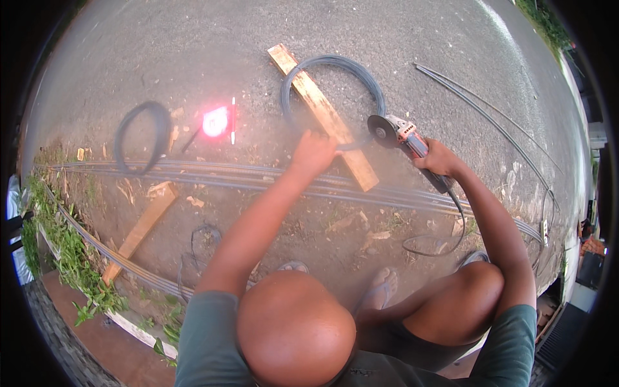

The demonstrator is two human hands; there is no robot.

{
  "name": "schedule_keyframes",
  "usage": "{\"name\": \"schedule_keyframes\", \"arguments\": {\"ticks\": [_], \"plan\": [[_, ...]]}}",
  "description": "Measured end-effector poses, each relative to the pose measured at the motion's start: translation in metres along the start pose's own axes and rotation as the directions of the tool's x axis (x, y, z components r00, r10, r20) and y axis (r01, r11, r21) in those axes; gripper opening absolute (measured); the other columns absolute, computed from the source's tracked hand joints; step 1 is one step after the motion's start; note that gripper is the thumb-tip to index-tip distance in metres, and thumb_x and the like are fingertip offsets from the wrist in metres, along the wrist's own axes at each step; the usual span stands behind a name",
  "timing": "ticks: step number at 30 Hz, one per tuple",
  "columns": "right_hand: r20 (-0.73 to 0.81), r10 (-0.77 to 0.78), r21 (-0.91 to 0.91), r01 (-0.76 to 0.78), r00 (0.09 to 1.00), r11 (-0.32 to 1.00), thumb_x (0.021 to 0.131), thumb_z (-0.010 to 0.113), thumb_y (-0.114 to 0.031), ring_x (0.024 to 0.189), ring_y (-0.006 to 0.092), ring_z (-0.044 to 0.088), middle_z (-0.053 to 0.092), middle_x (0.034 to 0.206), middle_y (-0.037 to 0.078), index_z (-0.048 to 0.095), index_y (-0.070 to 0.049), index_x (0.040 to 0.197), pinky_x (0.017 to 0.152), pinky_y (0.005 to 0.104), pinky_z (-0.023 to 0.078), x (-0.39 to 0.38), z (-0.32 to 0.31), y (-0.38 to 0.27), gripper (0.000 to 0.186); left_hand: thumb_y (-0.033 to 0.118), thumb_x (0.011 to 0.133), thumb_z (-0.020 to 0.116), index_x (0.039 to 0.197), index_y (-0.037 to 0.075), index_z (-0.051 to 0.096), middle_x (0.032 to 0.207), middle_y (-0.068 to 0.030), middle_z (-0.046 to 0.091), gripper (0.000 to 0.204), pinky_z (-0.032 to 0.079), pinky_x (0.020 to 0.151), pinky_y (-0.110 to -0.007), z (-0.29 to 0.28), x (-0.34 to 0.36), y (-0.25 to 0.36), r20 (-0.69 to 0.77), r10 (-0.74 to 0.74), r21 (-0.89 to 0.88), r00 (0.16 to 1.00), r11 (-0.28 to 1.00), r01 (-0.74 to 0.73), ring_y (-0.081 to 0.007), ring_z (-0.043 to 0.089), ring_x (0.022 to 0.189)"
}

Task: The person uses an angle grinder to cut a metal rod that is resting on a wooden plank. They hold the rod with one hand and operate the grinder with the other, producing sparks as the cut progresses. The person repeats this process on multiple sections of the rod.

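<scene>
My left hand (313, 153) is closed around the near side of a coil of grey wire (332, 59). This coil lies across a long wooden plank (322, 113) set slantwise on the ground. In my right hand (440, 158) is an angle grinder (405, 132), held by its body. Its dark cutting disc (382, 131) stands beside the coil's near right side. Whether disc and wire touch, I cannot tell. The grinder's black cord (461, 227) hangs down and loops near my feet.
Long metal rods (248, 174) run across the ground between me and the road. At the left lie a second wire coil (122, 132), a glowing red-pink object (216, 121) and another wooden piece (143, 226). More rods (493, 116) lie at the right. Plants (71, 242) border the left edge.
</scene>
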State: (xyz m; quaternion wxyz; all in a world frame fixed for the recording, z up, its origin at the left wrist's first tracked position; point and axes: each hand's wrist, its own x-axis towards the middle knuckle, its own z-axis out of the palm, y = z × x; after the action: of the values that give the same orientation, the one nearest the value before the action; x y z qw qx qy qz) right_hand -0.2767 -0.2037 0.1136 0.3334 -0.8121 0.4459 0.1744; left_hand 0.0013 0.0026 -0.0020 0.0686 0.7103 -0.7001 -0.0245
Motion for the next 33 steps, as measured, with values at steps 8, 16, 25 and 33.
{"name": "schedule_keyframes", "arguments": {"ticks": [8,16,25,33], "plan": [[0.003,-0.006,0.025,0.006,1.000,1.000,0.068,0.076,-0.036,0.097,0.0352,0.069,0.070,0.104,0.026,0.062,0.010,0.122,0.088,0.0417,0.053,0.004,0.000,-0.001,0.073,0.049,0.099,0.059,0.089,0.010,0.063,0.077,-0.0091,0.072,0.041,0.044,0.078,-0.040,-0.002,0.001,-0.001,0.000,-0.012,-0.002,1.000,1.000,0.012,-0.0259,0.068,0.079],[0.000,-0.010,0.001,0.010,1.000,1.000,0.068,0.075,-0.037,0.097,0.0354,0.070,0.071,0.105,0.026,0.062,0.009,0.122,0.089,0.0415,0.053,-0.001,-0.001,-0.001,0.072,0.049,0.099,0.058,0.089,0.010,0.063,0.077,-0.0090,0.071,0.041,0.044,0.078,-0.040,-0.004,0.000,0.001,-0.001,0.001,-0.014,1.000,1.000,-0.001,-0.0258,0.068,0.079],[-0.003,-0.012,0.020,0.013,1.000,1.000,0.068,0.075,-0.037,0.098,0.0355,0.070,0.071,0.107,0.026,0.062,0.009,0.124,0.089,0.0417,0.053,0.003,0.000,0.002,0.074,0.049,0.099,0.057,0.091,0.009,0.063,0.079,-0.0092,0.072,0.041,0.044,0.079,-0.040,-0.005,0.001,0.001,0.031,-0.006,0.005,1.000,1.000,0.006,-0.0258,0.069,0.082],[-0.002,-0.002,0.034,0.002,1.000,0.999,0.070,0.076,-0.036,0.097,0.0348,0.070,0.070,0.105,0.026,0.062,0.010,0.124,0.090,0.0412,0.053,0.004,-0.002,-0.008,0.072,0.047,0.100,0.058,0.092,0.008,0.064,0.083,-0.0105,0.074,0.040,0.044,0.081,-0.041,-0.009,0.001,0.001,0.047,-0.008,-0.011,0.999,1.000,0.008,-0.0270,0.070,0.084]]}}
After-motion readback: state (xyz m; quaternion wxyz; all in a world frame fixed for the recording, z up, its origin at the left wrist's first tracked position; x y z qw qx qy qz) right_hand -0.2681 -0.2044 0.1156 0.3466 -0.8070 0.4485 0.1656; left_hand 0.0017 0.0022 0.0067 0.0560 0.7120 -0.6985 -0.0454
